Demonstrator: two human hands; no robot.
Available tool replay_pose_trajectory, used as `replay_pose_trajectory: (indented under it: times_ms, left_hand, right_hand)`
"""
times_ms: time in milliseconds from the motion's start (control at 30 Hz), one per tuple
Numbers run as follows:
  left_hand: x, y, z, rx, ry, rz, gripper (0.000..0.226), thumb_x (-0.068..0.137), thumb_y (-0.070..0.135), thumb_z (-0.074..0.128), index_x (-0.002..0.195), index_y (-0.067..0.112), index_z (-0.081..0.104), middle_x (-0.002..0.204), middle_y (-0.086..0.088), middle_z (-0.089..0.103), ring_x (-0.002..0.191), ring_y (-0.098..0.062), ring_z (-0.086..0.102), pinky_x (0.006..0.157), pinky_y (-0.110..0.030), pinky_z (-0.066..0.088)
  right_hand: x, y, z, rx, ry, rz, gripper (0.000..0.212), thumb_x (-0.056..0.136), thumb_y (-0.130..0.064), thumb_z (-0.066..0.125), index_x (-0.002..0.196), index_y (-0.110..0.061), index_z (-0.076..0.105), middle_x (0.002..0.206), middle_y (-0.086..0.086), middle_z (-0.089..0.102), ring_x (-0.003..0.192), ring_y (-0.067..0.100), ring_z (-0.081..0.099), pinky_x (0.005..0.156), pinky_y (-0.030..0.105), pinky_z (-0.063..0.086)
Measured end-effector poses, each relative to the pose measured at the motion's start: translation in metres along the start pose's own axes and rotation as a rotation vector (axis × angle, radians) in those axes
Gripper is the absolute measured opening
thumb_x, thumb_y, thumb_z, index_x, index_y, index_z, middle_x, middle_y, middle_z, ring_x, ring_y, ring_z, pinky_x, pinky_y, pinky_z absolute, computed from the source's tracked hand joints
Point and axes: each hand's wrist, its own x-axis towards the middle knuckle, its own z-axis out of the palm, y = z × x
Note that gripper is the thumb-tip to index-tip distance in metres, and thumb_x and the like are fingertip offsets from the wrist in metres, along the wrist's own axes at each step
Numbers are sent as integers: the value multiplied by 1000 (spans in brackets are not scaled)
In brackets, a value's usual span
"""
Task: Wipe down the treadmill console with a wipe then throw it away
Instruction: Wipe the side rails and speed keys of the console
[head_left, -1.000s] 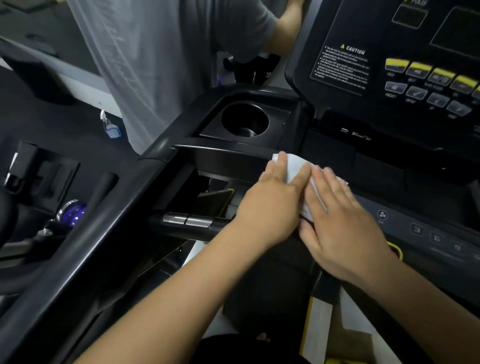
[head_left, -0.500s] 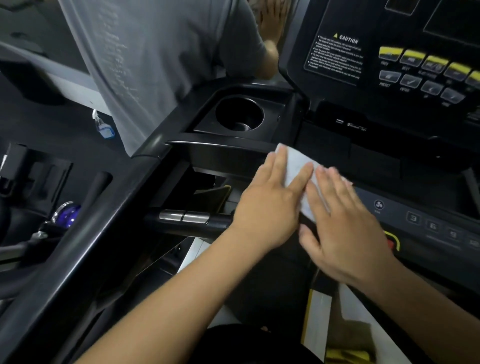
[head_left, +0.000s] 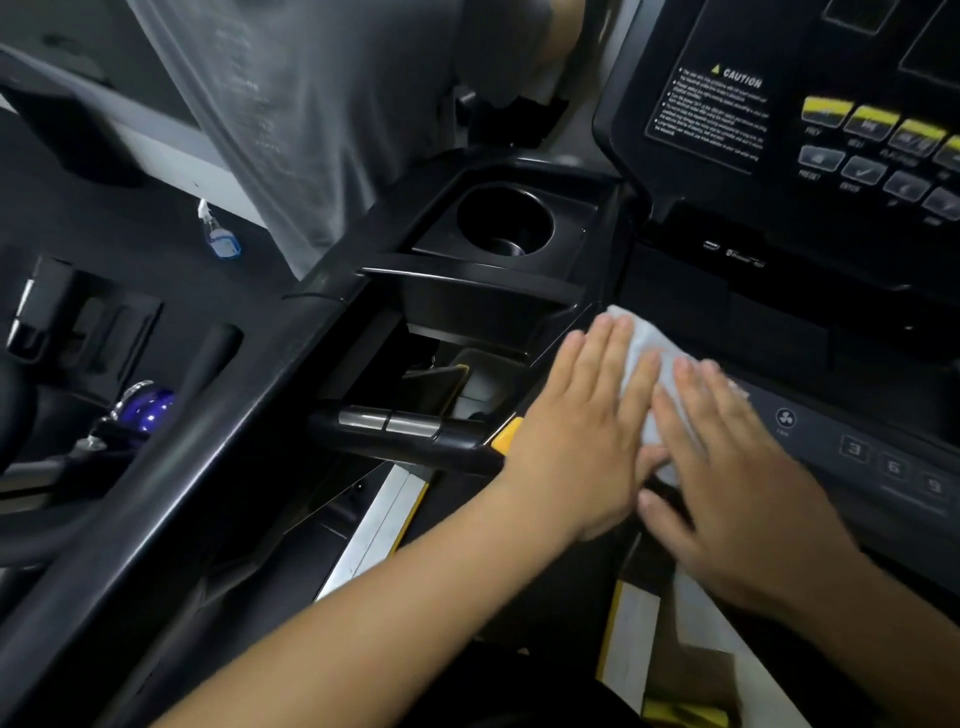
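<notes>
Two bare forearms reach in from the bottom of the frame. The left hand and right hand lie side by side, fingers straight and flat, pressing a white wipe onto the lower ledge of the black treadmill console — centre right. Wiping looks underway: the cup holder and upper button panel beyond seem undone, and binning the wipe remains.

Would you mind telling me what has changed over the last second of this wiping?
The left hand and right hand have slid the wipe slightly rightward along the console, away from the cup holder and toward the fan button. Nothing was picked up or let go; both hands stay flat on the wipe.
</notes>
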Motion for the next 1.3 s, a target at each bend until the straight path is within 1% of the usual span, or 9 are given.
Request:
replay_pose_trajectory:
  times_ms: [267, 567, 667, 767, 867, 967, 1100, 1200, 1300]
  left_hand:
    - [-54, -15, 2, 1, -43, 107, 95, 93, 60, 35, 153, 2, -9, 158, -28, -17, 147, -40, -21, 121, -50, -5]
    - [10, -16, -10, 133, -79, 104, 95, 92, 57, 28, 145, -3, -24, 155, -30, -25, 144, -43, -26, 120, -52, -5]
    - [-14, -5, -2, 75, -68, 212, 101, 92, 63, 36, 151, -1, -16, 156, -30, -23, 145, -43, -24, 121, -52, -2]
    - [-48, -12, 5, 9, -11, 276, 105, 80, 54, 60, 153, -3, 12, 159, -31, 3, 149, -44, 0, 118, -54, 14]
    - [-51, -21, 12, 47, 40, 262, 87, 82, 39, 46, 149, -10, 19, 157, -33, 14, 147, -47, 10, 114, -58, 23]
    - [-15, -17, 3, 120, 7, 183, 82, 86, 34, 25, 150, -10, 0, 156, -38, 5, 146, -51, 3, 118, -61, 15]
    - [30, 5, -1, 234, -95, 167, 109, 91, 50, 42, 136, -7, -39, 148, -37, -33, 139, -51, -30, 119, -58, -6]
    - [9, 17, 5, 153, -93, 239, 112, 88, 53, 50, 144, -8, -26, 151, -36, -29, 140, -49, -29, 119, -57, -3]
    - [-31, 0, 8, 59, -50, 250, 112, 76, 47, 67, 150, -10, 7, 157, -36, 2, 147, -49, -1, 117, -60, 18]
  right_hand:
    - [-24, -42, -2, 88, -3, -47, 86, 81, -47, 42, 145, 8, 30, 156, 29, 20, 145, 45, 16, 113, 55, 18]
    - [28, -9, -11, 98, -48, 126, 86, 88, -58, 18, 154, -7, -4, 162, 16, -9, 149, 29, -13, 122, 48, 4]
    - [-5, -16, -8, 106, -60, 178, 88, 85, -56, 30, 153, -3, 9, 161, 21, 2, 150, 35, -1, 120, 52, 14]
    - [-25, -44, -4, 178, -72, 178, 97, 74, -53, 44, 152, -1, 17, 160, 23, 3, 149, 39, -1, 118, 52, 10]
    - [-5, -55, -7, 225, -43, 127, 99, 72, -45, 48, 153, -3, 9, 161, 22, -3, 149, 36, -10, 120, 50, 3]
    - [21, -32, -16, 201, -28, 172, 100, 82, -46, 48, 152, -8, -13, 160, 16, -20, 146, 31, -23, 121, 46, -8]
    - [13, 2, -19, 199, -103, 278, 112, 81, -61, 52, 151, -9, -18, 159, 15, -25, 146, 30, -25, 120, 42, -11]
    - [-13, -9, -18, 245, -139, 289, 114, 80, -61, 55, 151, -9, -19, 157, 17, -29, 144, 31, -28, 120, 44, -9]
    - [-23, -44, -14, 214, -142, 224, 120, 67, -54, 70, 152, -1, 3, 158, 27, -8, 147, 42, -6, 121, 52, 4]
